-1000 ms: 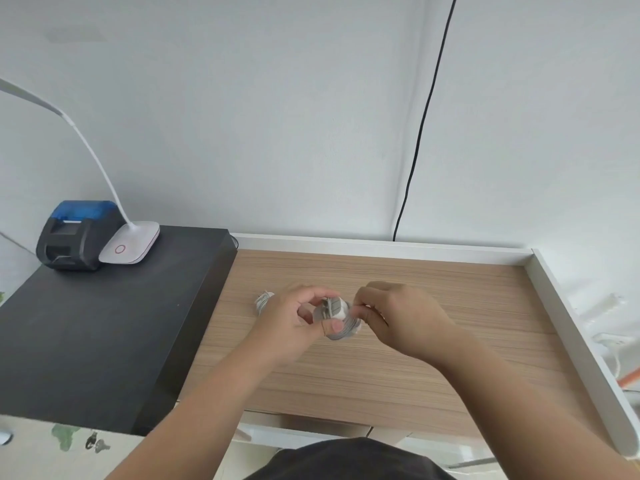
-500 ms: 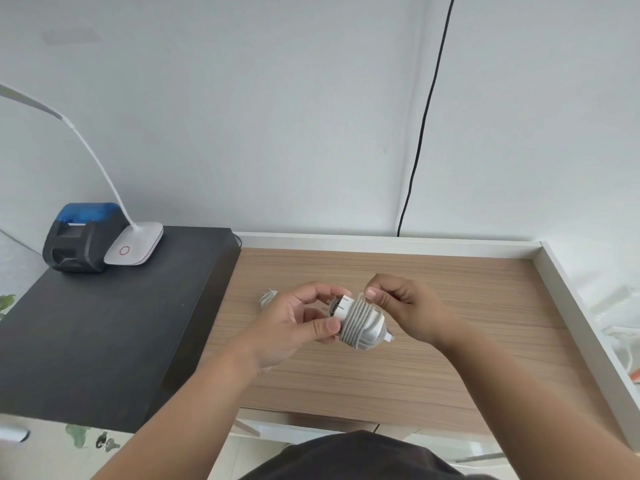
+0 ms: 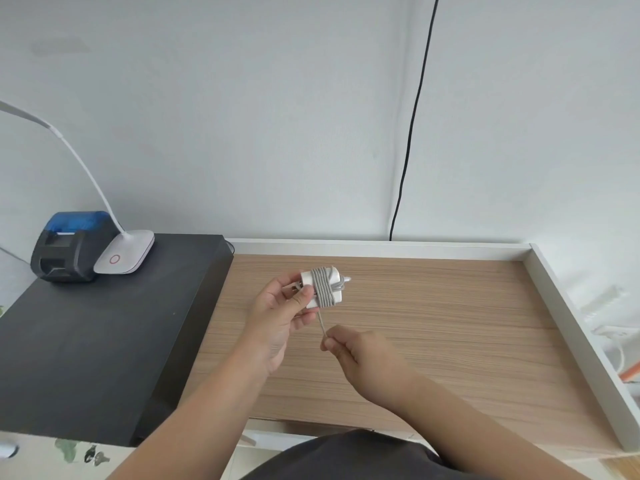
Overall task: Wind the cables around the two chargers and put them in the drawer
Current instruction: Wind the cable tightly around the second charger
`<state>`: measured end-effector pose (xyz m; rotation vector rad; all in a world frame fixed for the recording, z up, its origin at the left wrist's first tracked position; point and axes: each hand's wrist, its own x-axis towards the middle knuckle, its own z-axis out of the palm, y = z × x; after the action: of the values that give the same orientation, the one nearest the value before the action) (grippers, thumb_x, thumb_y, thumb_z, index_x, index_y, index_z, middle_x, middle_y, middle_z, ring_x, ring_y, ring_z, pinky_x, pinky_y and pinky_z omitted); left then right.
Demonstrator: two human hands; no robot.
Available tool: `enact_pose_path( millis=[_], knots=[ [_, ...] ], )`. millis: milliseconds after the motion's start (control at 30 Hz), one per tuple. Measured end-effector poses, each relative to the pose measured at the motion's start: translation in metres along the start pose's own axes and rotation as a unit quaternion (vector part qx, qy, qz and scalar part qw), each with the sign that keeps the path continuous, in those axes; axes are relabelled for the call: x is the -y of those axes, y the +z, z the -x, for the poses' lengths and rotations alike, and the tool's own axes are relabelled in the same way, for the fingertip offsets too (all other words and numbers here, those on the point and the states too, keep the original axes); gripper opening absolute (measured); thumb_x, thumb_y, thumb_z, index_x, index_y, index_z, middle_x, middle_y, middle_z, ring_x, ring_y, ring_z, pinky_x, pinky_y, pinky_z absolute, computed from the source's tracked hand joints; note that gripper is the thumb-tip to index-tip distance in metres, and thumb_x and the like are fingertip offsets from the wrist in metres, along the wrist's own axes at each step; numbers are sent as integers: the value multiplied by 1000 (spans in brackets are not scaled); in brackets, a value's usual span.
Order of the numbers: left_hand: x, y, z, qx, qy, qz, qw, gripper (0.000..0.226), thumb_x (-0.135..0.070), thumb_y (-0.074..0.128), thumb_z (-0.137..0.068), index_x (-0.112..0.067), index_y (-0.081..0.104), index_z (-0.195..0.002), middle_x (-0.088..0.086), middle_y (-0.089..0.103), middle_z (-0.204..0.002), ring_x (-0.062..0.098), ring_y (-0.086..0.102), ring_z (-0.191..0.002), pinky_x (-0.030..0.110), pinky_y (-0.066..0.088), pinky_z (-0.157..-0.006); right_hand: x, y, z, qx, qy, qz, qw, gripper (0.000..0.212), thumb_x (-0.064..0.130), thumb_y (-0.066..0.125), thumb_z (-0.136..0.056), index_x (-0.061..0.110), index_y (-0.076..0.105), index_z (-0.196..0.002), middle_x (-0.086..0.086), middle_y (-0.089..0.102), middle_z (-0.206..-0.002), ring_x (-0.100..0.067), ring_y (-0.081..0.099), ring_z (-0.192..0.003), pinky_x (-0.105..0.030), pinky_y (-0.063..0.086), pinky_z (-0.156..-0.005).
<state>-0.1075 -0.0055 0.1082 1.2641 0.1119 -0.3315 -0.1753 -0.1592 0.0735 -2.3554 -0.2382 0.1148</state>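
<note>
A white charger [image 3: 337, 276] with grey cable [image 3: 323, 287] wound in several turns around it is held above the wooden desk [image 3: 433, 323]. My left hand [image 3: 280, 317] grips the charger at its plug end, thumb on its front. A short free length of the cable runs down from the charger to my right hand [image 3: 360, 355], which pinches it below and nearer to me. The second charger, seen earlier on the desk behind my left hand, is hidden now. No drawer shows.
A black cabinet top [image 3: 86, 341] lies to the left, carrying a blue-and-black small printer [image 3: 69, 247] and a white desk lamp [image 3: 124, 252]. A white raised rim [image 3: 571, 327] borders the desk at back and right. A black wire [image 3: 412, 126] hangs down the wall.
My right hand has dropped from the charger's top down toward me, drawing a short length of cable out. My left hand has turned the charger so its coils face the camera.
</note>
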Motion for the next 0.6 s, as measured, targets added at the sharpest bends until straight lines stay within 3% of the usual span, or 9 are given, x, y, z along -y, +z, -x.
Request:
enact_pose_path(
  millis=[100,233,433,600],
  knots=[
    [7,-2,-4,-21,2,-37,999,27,-13,72,-80,-19,65,-105,3,66,-92,12,68,-75,22,55,-63,6,-13,-2,9,-48,107,993,26,37,38,-100,24,60,-106,-2,68,-81,-26,62,-75,-37,51,-64],
    [14,-3,-1,-33,37,-155,987,27,-10,75,-80,-23,66,-102,1,64,-94,12,65,-72,20,53,-62,12,-40,-12,27,-83,194,977,26,34,38,-99,20,60,-102,-6,68,-89,-31,63,-80,-39,53,-66],
    [15,-8,2,10,82,-252,964,34,-10,79,-77,-32,67,-101,-5,63,-94,4,59,-62,29,53,-81,8,-58,-24,33,-116,212,970,28,40,37,-96,27,61,-96,1,65,-83,-25,59,-78,-37,51,-62],
    [16,-23,5,36,105,-353,929,37,-19,81,-75,-42,67,-101,-7,63,-101,2,57,-66,17,49,-68,3,-55,-30,-4,-134,216,967,28,40,42,-95,23,63,-88,5,63,-80,-21,60,-77,-35,50,-60]
  ],
)
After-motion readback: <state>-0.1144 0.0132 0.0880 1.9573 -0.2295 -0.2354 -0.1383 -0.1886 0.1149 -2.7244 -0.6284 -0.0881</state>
